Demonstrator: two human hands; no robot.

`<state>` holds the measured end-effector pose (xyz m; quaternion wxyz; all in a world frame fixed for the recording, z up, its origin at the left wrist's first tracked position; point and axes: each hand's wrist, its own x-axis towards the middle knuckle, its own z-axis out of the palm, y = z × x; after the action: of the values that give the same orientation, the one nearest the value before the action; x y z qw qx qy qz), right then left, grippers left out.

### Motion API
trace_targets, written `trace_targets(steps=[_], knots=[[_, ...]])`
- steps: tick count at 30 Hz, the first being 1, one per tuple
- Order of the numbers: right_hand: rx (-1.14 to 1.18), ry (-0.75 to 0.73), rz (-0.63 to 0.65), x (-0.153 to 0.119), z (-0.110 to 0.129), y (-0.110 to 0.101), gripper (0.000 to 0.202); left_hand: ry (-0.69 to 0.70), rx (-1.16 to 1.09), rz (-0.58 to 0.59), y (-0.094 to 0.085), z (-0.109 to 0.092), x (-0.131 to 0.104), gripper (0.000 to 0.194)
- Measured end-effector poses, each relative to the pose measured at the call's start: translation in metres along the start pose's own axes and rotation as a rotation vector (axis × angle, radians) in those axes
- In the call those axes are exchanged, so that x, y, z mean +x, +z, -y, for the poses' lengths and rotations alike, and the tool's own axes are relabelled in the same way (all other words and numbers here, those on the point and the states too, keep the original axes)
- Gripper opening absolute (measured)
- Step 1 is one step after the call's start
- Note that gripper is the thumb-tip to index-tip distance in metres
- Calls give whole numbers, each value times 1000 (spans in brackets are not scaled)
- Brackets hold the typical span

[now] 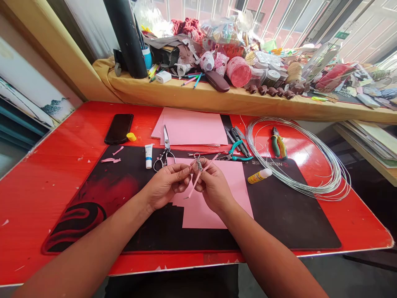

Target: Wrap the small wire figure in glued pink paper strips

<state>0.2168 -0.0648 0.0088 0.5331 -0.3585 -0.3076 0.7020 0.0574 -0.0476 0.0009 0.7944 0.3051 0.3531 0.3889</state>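
Over the pink paper [229, 194], both hands meet around a small wire figure [199, 165] with a tightly coiled middle and a loop on top. Pink strips wrap its thin limbs, one slanting down left and another up right. My right hand [215, 182] is closed on the coiled body. The thumb and fingers of my left hand [170, 182] pinch at its left side, where the exact part is hidden. Scissors [166, 145] lie just beyond the left hand, and teal-handled pliers [235, 153] beyond the right.
A black mat [149, 231] covers much of the red table [77, 124]. Around it lie a phone [119, 128], a white tube [149, 156], a glue stick [259, 176], a big wire coil [331, 182] and green-yellow pliers [279, 145]. Craft items crowd the ledge [186, 97].
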Motion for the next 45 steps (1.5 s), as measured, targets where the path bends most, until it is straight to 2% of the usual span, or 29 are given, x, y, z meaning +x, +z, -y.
trace_targets(steps=[6, 15, 25, 30, 34, 39, 45], knots=[[-9, 0, -76, 1, 5, 3, 30, 59, 96, -58, 1, -6, -1, 46], [-32, 1, -72, -1, 3, 2, 30, 163, 277, -59, 0, -4, -2, 41], [-55, 11, -54, -1, 0, 0, 28, 67, 137, -66, 1, -4, -2, 43], [-70, -4, -23, -2, 2, 0, 24, 10, 49, -26, 1, -1, -2, 38], [-58, -17, 29, -2, 2, 1, 26, 5, 44, 17, -1, 0, -2, 35], [-49, -18, 59, -3, 1, 1, 24, 30, 15, 32, 2, -3, -3, 41], [-71, 2, 31, -2, 3, 0, 27, 6, -18, 8, 1, -4, -3, 37]])
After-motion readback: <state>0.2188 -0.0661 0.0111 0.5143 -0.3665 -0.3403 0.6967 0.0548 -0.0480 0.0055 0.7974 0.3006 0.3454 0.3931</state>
